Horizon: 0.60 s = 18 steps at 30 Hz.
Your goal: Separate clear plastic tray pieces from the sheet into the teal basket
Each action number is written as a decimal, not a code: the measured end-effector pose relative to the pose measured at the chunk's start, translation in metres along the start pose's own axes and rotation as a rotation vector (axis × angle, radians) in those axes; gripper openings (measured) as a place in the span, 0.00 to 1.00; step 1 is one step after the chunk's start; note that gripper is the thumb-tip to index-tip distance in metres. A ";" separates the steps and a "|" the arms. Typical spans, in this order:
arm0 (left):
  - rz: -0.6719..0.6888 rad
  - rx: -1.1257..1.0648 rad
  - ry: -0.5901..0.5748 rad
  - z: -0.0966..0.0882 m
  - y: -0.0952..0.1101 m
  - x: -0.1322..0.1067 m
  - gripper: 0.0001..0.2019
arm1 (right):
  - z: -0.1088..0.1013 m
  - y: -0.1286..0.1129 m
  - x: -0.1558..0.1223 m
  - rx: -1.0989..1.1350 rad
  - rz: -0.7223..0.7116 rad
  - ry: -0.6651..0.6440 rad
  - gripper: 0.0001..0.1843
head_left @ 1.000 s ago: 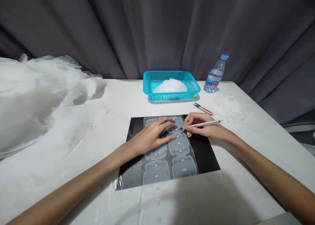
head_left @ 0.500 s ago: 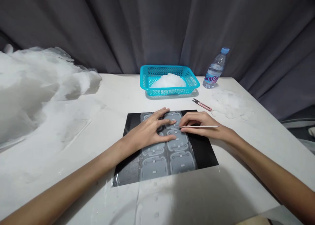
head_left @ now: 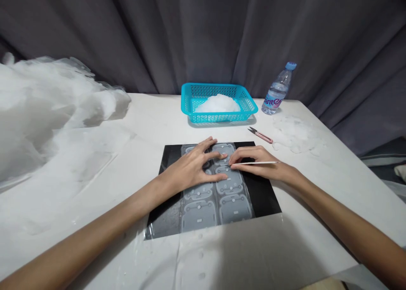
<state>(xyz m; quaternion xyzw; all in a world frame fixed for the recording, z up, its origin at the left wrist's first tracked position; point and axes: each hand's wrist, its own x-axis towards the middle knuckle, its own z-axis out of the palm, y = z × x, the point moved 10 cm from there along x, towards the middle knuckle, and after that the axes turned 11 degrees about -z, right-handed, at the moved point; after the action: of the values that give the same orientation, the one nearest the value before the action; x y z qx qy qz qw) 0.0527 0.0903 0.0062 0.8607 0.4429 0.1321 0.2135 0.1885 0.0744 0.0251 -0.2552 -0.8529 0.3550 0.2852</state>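
My left hand [head_left: 198, 163] lies with its fingers spread on a clear plastic sheet [head_left: 199, 216] that bears rows of pale, rounded-square shapes. Beneath the sheet is a black board [head_left: 264, 197], which makes the shapes show up. In my right hand [head_left: 253, 159] is a thin white stick [head_left: 258, 163], pinched between thumb and fingers, its rear end pointing right. The fingertips of that hand rest near the sheet's right column, just right of my left index finger. Whatever the stick's tip touches is hidden.
Behind the board stands a turquoise basket [head_left: 218, 117] holding a white heap [head_left: 220, 104]. A water bottle [head_left: 277, 91], pink thread snips [head_left: 260, 135] and clear scraps [head_left: 296, 131] are at the right. A large pile of translucent white sheets [head_left: 57, 99] covers the table's left.
My right hand has shifted slightly left along the sheet, the stick moving with it. The left hand stays in place with its fingers spread.
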 end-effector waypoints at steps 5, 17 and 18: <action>-0.004 -0.014 -0.003 0.001 -0.002 -0.001 0.38 | 0.001 -0.002 0.001 -0.037 -0.027 0.000 0.08; 0.020 -0.036 -0.003 0.003 -0.004 0.000 0.36 | 0.003 -0.018 -0.001 -0.185 -0.175 -0.063 0.10; 0.020 -0.041 -0.005 0.003 -0.003 -0.001 0.36 | 0.001 -0.016 -0.002 -0.190 -0.158 -0.067 0.10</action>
<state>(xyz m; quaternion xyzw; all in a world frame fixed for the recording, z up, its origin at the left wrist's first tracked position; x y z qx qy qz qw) 0.0512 0.0909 0.0022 0.8609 0.4308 0.1411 0.2309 0.1852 0.0628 0.0359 -0.2010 -0.9092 0.2573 0.2583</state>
